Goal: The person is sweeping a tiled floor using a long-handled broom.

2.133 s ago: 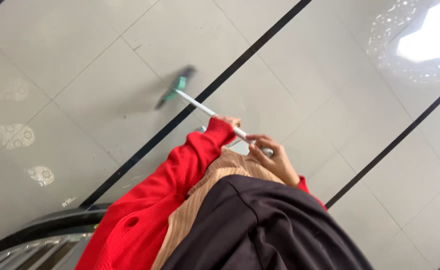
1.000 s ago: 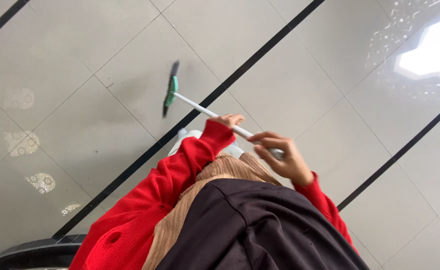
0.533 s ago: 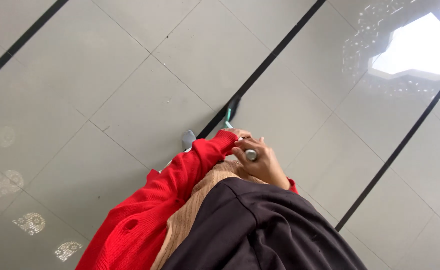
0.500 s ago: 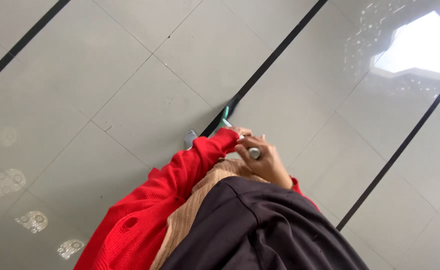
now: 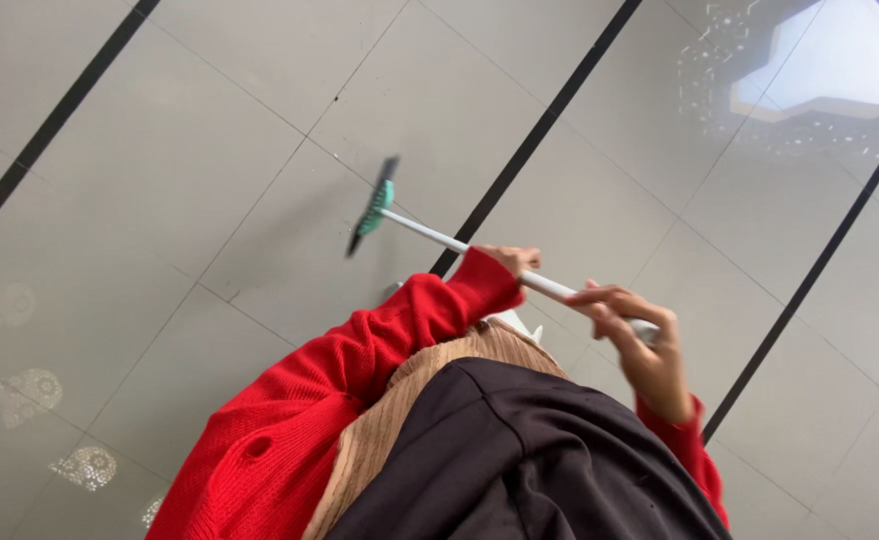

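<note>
I look down my own front: red knit sleeves, a tan ribbed top and a dark garment. Both hands grip the white handle of a floor brush. My left hand holds it lower down, mostly hidden behind the red cuff. My right hand is closed round the upper end of the handle. The green and black brush head rests on the grey tiled floor, ahead of me and to the left.
The glossy grey tiles are crossed by black strips. A bright window or skylight reflection shines at the top right. Pale patterned light spots lie on the floor at the lower left.
Half a second ago the brush head was drawn in close by my hands; now it is out on the floor to the left, with the handle stretched away from me. Both hands keep their grip.
</note>
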